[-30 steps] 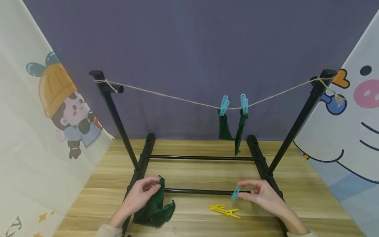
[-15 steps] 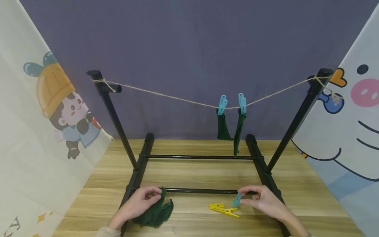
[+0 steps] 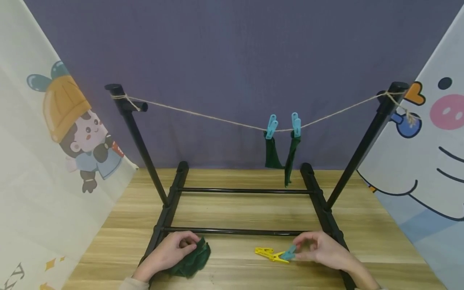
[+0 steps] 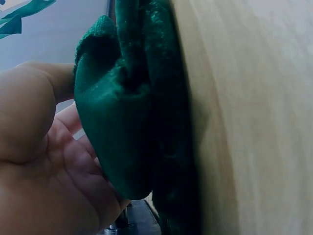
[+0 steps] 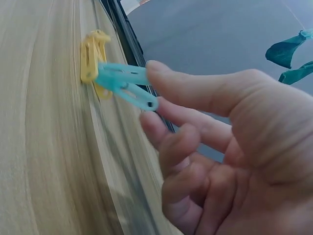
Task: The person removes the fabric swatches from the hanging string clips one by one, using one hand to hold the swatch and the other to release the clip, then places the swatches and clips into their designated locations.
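My left hand (image 3: pixel 176 250) pinches the crumpled dark green velvety cloth (image 3: pixel 193 261) low over the wooden table. In the left wrist view the folded cloth (image 4: pixel 117 132) fills the space between the hand and the tabletop. The right hand (image 3: pixel 319 249) holds a light blue clothespin (image 5: pixel 124 81) by its handles, between thumb and fingers. Its tip overlaps one end of a yellow clothespin (image 3: pixel 266 252) lying on the table. Farther back, two blue clothespins (image 3: pixel 272 127) clip a green cloth strip (image 3: pixel 272 155) to the string (image 3: pixel 203 115), its two ends up and its middle hanging down.
A black pipe frame stands around the work, with a left post (image 3: pixel 141 149), a right post (image 3: pixel 362 149) and two low crossbars (image 3: pixel 239 231). The string runs between the post tops. Printed panels flank both sides, and a plain dark backdrop (image 3: pixel 232 52) rises behind.
My left hand has sunk with the cloth, which now lies more bunched up on the table. The right hand has brought the blue clothespin down to the yellow one.
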{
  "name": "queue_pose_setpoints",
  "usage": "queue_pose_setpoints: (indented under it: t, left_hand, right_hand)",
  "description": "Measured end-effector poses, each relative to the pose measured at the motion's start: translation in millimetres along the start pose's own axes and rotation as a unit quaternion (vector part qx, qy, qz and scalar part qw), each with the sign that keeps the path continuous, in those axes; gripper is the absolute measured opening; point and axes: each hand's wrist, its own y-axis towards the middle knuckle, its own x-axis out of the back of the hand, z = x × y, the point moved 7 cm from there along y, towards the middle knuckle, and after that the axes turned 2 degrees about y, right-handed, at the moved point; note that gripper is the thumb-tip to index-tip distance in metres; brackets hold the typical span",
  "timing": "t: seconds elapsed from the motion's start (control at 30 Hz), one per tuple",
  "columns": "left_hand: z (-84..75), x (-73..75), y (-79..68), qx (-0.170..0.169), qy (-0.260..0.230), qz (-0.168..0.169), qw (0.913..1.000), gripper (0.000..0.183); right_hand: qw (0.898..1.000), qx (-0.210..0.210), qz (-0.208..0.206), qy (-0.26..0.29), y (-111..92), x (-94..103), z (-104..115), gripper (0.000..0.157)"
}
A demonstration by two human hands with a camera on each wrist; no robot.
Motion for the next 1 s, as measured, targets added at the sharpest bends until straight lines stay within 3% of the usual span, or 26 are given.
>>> queue_pose_setpoints:
  t: [0.3, 0.57, 1.0]
  left_hand:
    - [1.8, 2.2, -0.4, 0.011, 0.013, -0.013, 0.9998, 0.018]
    - [2.5, 10.0, -4.6, 0.016, 0.029, -0.035, 0.9988, 0.02]
    - [-8.4, 25.7, 1.2, 0.001, 0.039, -0.057, 0.9976, 0.022]
  right_hand:
    - [0.999, 0.003, 0.049, 0.009, -0.2, -10.7, -5.8, 0.024]
    - [0.999, -0.007, 0.035, -0.005, 1.2, -4.9, -5.5, 0.027]
    - [0.998, 0.029, 0.011, -0.055, 10.3, 7.7, 28.9, 0.033]
